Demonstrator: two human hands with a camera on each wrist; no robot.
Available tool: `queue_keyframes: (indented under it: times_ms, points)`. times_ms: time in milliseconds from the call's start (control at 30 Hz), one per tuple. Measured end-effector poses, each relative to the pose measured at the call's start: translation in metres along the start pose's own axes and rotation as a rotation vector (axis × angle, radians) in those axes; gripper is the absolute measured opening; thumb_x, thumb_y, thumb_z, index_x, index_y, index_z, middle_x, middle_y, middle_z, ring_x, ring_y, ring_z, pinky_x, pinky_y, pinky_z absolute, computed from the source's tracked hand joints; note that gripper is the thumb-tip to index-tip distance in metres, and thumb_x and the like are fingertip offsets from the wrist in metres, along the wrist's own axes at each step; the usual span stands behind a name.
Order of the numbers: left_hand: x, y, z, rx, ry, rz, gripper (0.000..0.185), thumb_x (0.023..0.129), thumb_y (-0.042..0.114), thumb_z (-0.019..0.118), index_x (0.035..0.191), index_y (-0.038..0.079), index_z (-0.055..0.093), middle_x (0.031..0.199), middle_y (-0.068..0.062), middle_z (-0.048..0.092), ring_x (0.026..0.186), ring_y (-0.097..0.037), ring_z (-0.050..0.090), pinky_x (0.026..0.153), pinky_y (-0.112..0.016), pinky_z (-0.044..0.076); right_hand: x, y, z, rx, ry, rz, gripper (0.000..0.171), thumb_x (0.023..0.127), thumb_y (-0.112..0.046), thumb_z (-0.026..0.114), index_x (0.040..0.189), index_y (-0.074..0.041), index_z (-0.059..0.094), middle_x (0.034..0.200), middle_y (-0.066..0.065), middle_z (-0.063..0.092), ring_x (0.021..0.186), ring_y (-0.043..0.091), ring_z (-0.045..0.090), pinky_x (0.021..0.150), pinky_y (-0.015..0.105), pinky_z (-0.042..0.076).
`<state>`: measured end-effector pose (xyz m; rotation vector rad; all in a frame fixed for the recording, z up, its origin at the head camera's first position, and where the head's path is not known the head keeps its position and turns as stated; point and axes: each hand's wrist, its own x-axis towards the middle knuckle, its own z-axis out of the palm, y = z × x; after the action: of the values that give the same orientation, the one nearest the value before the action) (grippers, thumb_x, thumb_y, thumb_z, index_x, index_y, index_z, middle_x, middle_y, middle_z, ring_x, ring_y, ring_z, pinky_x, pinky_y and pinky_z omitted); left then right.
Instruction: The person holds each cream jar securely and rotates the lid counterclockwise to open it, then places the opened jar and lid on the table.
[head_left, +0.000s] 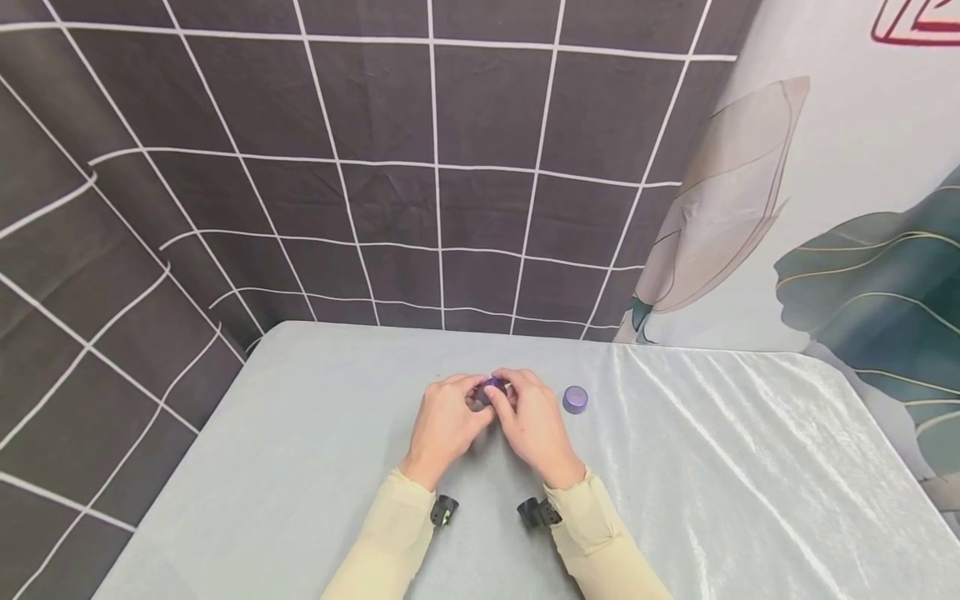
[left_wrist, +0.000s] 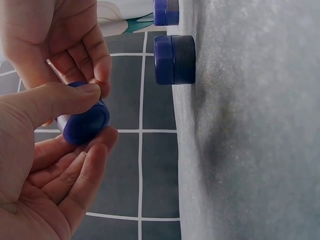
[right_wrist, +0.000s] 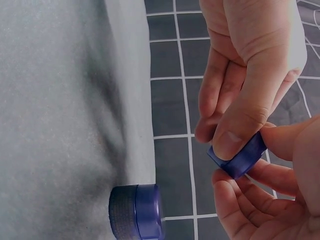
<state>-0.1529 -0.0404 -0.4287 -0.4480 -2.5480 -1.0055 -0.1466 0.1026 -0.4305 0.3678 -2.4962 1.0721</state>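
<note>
A small purple jar (left_wrist: 82,126) is pinched above the table (head_left: 300,467) middle by the fingers of the left hand (head_left: 444,425) and right hand (head_left: 534,421), apparently mid-handling, while another jar (left_wrist: 174,59) stands untouched.

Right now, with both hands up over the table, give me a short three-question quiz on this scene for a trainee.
1. True or false: the left hand and the right hand both hold the small purple jar.
2. Multiple choice: where does the loose purple lid lie? A) on the grey tablecloth, to the right of the hands; B) on the person's sleeve; C) on top of the held jar.
3. Fill in: the backdrop behind the table is dark with a white ____ pattern.

Key: 1 true; 2 A; 3 grid.
</note>
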Motion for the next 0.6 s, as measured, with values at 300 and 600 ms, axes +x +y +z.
queue_keyframes:
  times_ms: [300,600]
  points:
    - [0.0000,-0.0017,0.0017,0.015,0.008,0.010,0.032,0.076,0.015,0.081,0.105,0.003,0.078,0.101,-0.009,0.076,0.092,-0.022,0.073,0.083,-0.034,0.057,0.0000,-0.0002,-0.0013,-0.001,0.001,-0.007,0.026,0.094,-0.017,0.071,0.112,0.000,0.071,0.083,0.003,0.059,0.071,0.014,0.053,0.064,0.032,0.046]
    - [0.0004,-0.0030,0.0022,0.014,0.011,0.013,0.033,0.076,0.015,0.082,0.107,0.003,0.077,0.102,-0.009,0.076,0.093,-0.022,0.073,0.084,-0.034,0.057,0.0006,-0.0008,-0.0024,0.016,-0.008,-0.010,0.025,0.093,-0.016,0.071,0.113,0.000,0.071,0.086,0.005,0.061,0.074,0.016,0.056,0.068,0.034,0.049]
